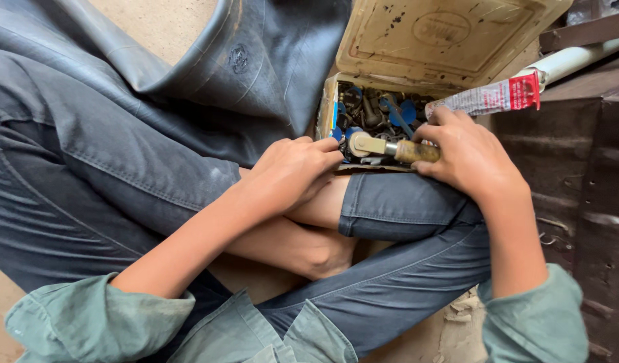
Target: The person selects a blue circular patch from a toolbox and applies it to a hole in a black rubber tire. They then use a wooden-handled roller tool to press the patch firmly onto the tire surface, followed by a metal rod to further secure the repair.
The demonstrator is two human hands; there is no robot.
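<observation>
- One small roller tool (pixel 390 148) lies in the right hand (pixel 467 158), its long axis running level, the pale metal wheel end pointing toward the left hand (pixel 293 175) and over the front edge of the open metal box (pixel 329 101).
- Its wooden handle looks worn and grimy; the right fingers curl shut around it.
- Left hand, fingers bunched together, rests just beside the box's front corner, nearer the wheel end, holding nothing that shows.
- Inside the box: dark metal fittings and blue caps (pixel 377 114).
- Behind the box leans a black inner tube (pixel 256 67); beside the lid, a crumpled glue tube (pixel 491 97).
</observation>
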